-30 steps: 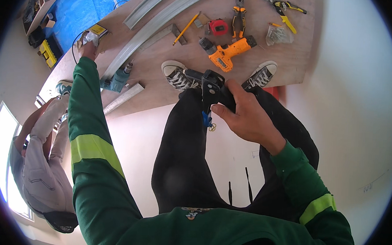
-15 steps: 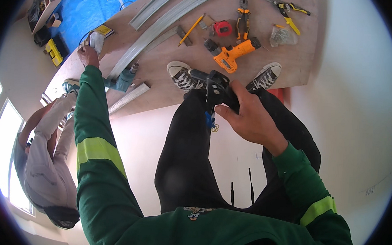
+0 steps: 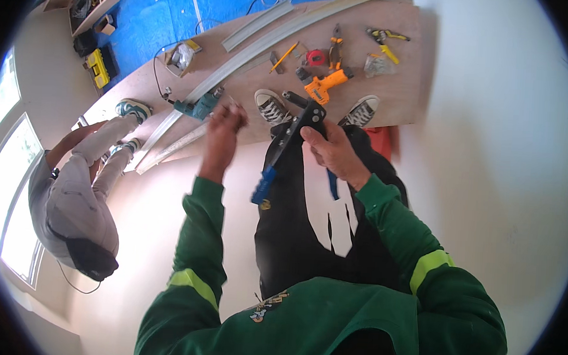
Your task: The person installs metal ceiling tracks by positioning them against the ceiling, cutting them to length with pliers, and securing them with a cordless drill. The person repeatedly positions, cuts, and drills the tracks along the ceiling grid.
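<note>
My right hand (image 3: 337, 151) grips a hand riveter (image 3: 311, 116), black with blue-tipped handles spread apart, in front of my knees. My left hand (image 3: 223, 136) is raised left of the riveter's nose, not touching it. Its fingers are pinched together; whatever is between them is too small and blurred to name. Just beyond that hand lies a teal corded drill (image 3: 202, 106) beside a long metal channel (image 3: 239, 58). An open packet with a clear plastic bag (image 3: 183, 58) rests farther left on the wooden board (image 3: 393, 48).
On the board lie an orange cordless drill (image 3: 327, 84), combination pliers (image 3: 336, 48), tin snips (image 3: 386, 41), a red tape measure (image 3: 315, 57), a pencil (image 3: 284, 56) and a small bag (image 3: 380, 65). Another person (image 3: 80, 205) bends over at the left. A yellow toolbox (image 3: 98, 68) stands beyond.
My left hand has moved from the plastic bag back toward the riveter, fingers pinched. The riveter, still in my right hand, has turned so its blue-tipped handles show spread. The view has shifted.
</note>
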`<state>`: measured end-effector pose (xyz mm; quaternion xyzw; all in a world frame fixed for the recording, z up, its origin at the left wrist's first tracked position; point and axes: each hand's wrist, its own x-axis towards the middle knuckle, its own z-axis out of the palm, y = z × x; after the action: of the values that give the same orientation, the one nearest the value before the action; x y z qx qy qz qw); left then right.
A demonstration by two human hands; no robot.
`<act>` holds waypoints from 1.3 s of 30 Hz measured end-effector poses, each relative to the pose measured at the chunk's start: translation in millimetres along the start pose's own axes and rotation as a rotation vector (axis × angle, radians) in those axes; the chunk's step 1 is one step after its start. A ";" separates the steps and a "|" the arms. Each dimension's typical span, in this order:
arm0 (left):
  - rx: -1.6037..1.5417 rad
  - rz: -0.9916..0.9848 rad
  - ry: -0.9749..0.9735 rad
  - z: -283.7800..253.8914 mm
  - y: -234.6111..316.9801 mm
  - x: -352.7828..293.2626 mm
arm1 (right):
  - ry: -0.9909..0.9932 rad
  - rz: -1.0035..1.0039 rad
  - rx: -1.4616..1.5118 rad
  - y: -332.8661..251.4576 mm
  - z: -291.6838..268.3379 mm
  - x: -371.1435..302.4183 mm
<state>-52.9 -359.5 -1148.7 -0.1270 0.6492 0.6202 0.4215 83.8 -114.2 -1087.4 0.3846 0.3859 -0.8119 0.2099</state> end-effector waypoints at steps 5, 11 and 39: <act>0.111 -0.252 -0.110 85.5 144.3 -123.3 | 0.026 -0.118 0.115 -81.2 41.2 -82.1; 0.567 0.278 0.018 164.8 232.1 -195.5 | 0.341 -0.281 0.422 -147.7 117.1 -141.2; -0.463 0.605 -0.650 195.9 502.8 -326.9 | 0.099 -0.728 -0.133 -293.4 215.5 -400.2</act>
<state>-122.1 -198.0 -542.8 0.1765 0.3372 0.8500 0.3641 43.6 -86.3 -548.6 0.2465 0.5591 -0.7869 -0.0867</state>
